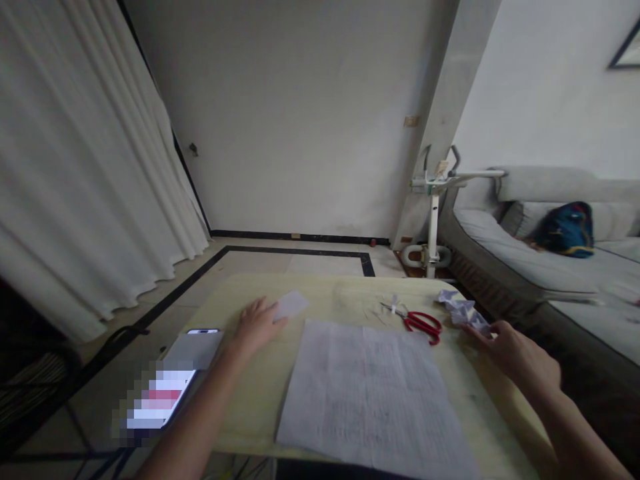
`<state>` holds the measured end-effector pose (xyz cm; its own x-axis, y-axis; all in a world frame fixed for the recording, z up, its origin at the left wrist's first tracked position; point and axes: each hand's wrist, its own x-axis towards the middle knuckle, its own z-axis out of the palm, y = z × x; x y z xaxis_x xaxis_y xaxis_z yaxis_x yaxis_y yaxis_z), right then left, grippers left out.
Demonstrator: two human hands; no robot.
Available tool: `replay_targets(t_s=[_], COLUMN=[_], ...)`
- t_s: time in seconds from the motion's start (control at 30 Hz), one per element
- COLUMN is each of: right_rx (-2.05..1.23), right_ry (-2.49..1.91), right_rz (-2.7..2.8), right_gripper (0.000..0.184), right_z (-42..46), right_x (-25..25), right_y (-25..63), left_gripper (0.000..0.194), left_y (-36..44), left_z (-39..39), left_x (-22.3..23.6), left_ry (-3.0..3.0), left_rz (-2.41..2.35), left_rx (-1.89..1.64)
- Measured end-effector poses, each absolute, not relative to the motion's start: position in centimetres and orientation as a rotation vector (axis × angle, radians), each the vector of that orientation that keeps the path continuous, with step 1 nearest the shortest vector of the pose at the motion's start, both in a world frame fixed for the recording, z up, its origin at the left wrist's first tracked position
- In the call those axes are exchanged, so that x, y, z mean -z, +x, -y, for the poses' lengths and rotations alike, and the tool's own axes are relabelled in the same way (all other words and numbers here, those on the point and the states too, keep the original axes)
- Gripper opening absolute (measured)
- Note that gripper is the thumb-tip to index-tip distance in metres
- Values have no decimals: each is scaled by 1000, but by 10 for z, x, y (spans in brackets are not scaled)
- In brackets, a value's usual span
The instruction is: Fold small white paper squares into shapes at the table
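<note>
On the left of the pale table my left hand (pixel 257 327) is low over the surface, fingers bent. A small piece of white paper (pixel 293 304) sticks out between its finger and thumb. Over the right edge my right hand (pixel 525 357) pinches the near end of a crumpled, folded paper strip (pixel 461 309), which stretches away from me along the tabletop. Red-handled scissors (pixel 424 323) lie just left of that strip, blades pointing left. A large creased sheet of paper (pixel 373 390) with faint print covers the middle front.
Thin scraps (pixel 375 315) lie by the scissor blades. A lit phone (pixel 165 399) and a grey flat object (pixel 195 350) are at the table's left edge. Beyond stand a white exercise machine (pixel 433 227), a grey sofa (pixel 530 260) and a white curtain (pixel 95 153).
</note>
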<state>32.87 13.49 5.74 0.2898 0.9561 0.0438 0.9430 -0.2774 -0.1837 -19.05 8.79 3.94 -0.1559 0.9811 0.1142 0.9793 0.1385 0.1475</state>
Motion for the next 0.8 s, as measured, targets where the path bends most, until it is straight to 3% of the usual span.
replay_targets(t_s=[0.47,0.7,0.8], right_rx=[-92,11,-340], right_ry=[-2247,-2135,-1739], right_rz=[1839,1520,1533], right_gripper=[73,70,59], right_z=[-127,-102,-72], right_x=[-54,-74,-84], right_y=[332,328,289], left_gripper=[29,45,41], left_y=[-191,-169,-130], left_z=[-88,-63,-35], left_x=[-34,-65,-78], left_ry=[2031,1853,1775], left_rz=[-2304,-2202,-1882], left_rx=[-691,-1046,-1364])
